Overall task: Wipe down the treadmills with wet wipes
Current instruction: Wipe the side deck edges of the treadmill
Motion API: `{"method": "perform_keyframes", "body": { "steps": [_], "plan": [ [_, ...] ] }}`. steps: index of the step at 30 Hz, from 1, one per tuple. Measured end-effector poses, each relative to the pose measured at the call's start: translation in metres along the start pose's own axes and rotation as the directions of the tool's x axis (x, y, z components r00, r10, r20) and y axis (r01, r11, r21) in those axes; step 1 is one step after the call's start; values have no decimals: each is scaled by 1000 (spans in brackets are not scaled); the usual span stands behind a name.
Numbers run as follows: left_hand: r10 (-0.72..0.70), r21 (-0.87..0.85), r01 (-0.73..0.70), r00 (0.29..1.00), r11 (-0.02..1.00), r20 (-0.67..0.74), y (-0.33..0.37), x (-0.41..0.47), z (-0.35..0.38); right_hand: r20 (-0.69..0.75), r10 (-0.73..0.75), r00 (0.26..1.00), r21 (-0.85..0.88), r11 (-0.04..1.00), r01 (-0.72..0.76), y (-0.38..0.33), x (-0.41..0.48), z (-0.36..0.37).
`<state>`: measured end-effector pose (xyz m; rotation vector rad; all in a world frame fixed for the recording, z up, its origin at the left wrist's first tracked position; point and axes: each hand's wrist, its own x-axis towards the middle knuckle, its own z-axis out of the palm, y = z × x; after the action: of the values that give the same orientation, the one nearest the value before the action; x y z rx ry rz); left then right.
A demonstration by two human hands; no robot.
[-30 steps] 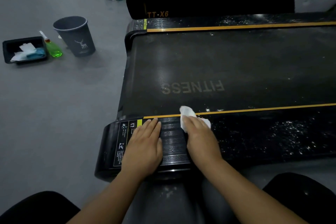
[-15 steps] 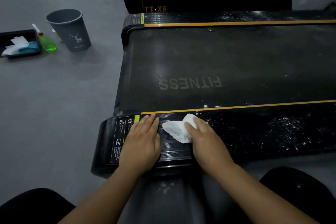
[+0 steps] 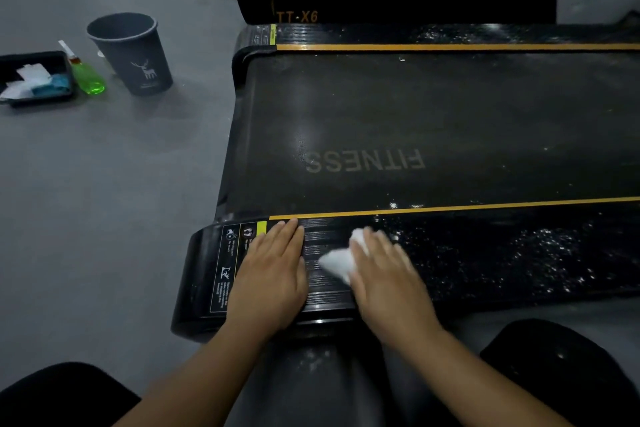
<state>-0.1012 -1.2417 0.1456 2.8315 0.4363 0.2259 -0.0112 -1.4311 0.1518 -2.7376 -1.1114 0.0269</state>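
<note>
Grey "FITNESS" lettering (image 3: 365, 160) spans the treadmill belt (image 3: 467, 107); orange "TT-X6" (image 3: 297, 16) sits beyond.

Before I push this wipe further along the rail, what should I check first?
1. Wipe under the grip: ok. The right hand presses the wet wipe onto the near side rail.
2. Brace: ok. The left hand lies flat on the rail.
3. Rail ahead clean: not ok. White specks cover it to the right.
4. Wipe damp and clean enough: cannot tell, it is blurred.
5. Bin for used wipes: ok. The grey bin stands upright on the floor to the left.
</note>
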Motion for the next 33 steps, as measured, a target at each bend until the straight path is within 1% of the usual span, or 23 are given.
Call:
{"method": "perform_keyframes", "body": {
  "steps": [2,3,4,5,7,9,10,11,13,14,16,18,20,21,24,26,27,28,30,31,32,33],
  "plan": [
    [-3,-2,3,1000,1000,7,1,0,0,-5,130,992,18,991,-129,2,37,-3],
    [-3,-3,3,1000,1000,8,1,0,-1,1,147,989,24,989,-147,-9,48,-3],
    [-3,-4,3,1000,1000,10,1,0,-1,-4,113,994,32,993,-113,-23,50,-3],
    [0,-5,1,1000,1000,11,0,0,-1,-17,25,1000,34,999,-24,-36,43,-1],
    [10,-4,-10,1000,1000,7,-1,0,1,-32,-165,986,58,984,166,-48,4,2],
    [8,3,-8,1000,1000,11,-1,-1,1,-27,-221,975,134,966,222,-32,-24,-1],
    [0,9,0,1000,1000,9,0,0,0,-41,-192,980,143,970,196,-18,-22,-2],
    [-5,10,5,1000,1000,9,1,0,-1,-60,-129,990,142,980,136,-4,-12,0],
    [-11,-1,11,1000,1000,21,3,1,-3,6,10,1000,145,989,-11,7,21,-4],
    [-14,-7,14,1000,1000,22,4,1,-4,45,52,998,145,988,-58,0,31,-6],
    [-13,-12,14,1000,1000,22,3,0,-3,20,37,999,88,995,-38,-24,29,-4],
    [-3,-17,4,1000,1000,26,2,0,-2,-5,-35,999,110,993,36,-42,-6,1],
    [4,-16,-4,1000,1000,17,1,1,-1,18,-86,996,131,988,83,-42,-38,-1],
    [1,-14,-1,1000,1000,18,1,1,-2,25,-54,998,131,990,50,-35,-42,-3],
    [-9,-5,9,1000,1000,20,4,2,-3,39,152,988,97,983,-155,-16,-4,-8],
    [-8,-4,8,1000,1000,20,4,2,-3,69,221,973,112,967,-228,-26,22,-8],
    [-7,-3,7,1000,1000,18,4,2,-3,57,210,976,110,970,-215,-34,26,-8],
    [-5,-4,5,1000,1000,16,3,2,-3,36,159,987,102,982,-162,-41,21,-6],
    [3,-10,-3,1000,1000,16,2,2,-2,9,2,1000,76,997,-3,-44,-8,-1],
    [4,-14,-3,1000,1000,21,2,3,-2,14,-53,999,82,995,52,-40,-23,-1],
    [0,-14,0,1000,1000,23,2,2,-2,17,-71,997,97,993,69,-31,-32,-3],
    [-4,-8,4,1000,1000,25,3,2,-3,-2,-41,999,138,990,41,-20,-32,-4]
  ]
}}
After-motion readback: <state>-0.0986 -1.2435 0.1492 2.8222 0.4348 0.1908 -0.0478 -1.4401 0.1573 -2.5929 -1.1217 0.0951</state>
